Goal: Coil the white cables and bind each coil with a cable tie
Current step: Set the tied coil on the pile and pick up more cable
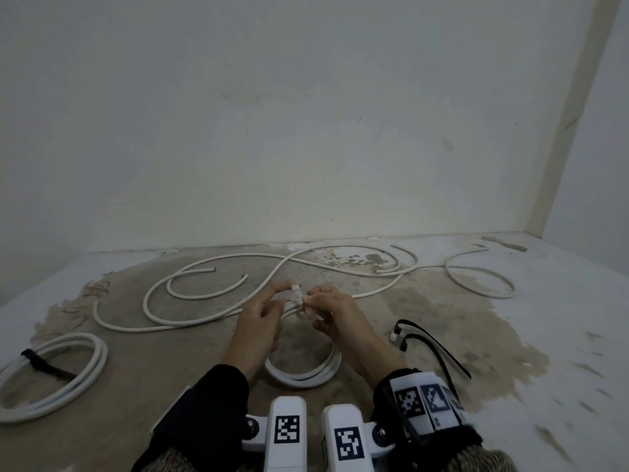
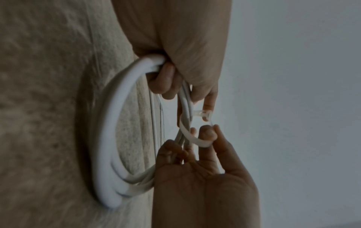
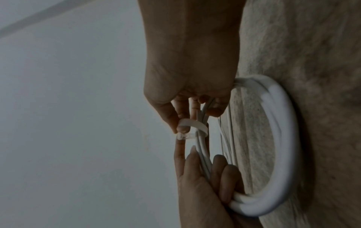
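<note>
A white cable coil (image 1: 303, 378) stands on its edge on the stained floor (image 1: 170, 369) between my hands. My left hand (image 1: 269, 303) grips the coil's top strands (image 2: 105, 138), and one finger reaches out to the tie's head (image 2: 203, 114). My right hand (image 1: 318, 299) pinches the looped strap of a white cable tie (image 1: 296, 294) wrapped around the strands. In the right wrist view the tie (image 3: 195, 123) circles the bundle, with its strap end at the head (image 3: 183, 136). The coil (image 3: 289, 138) hangs below both hands.
A coil (image 1: 54, 376) bound with a black tie (image 1: 41, 362) lies at the left. Black cable ties (image 1: 432, 345) lie at the right. Loose white cables (image 1: 204, 294) sprawl across the floor up to the wall (image 1: 306, 131).
</note>
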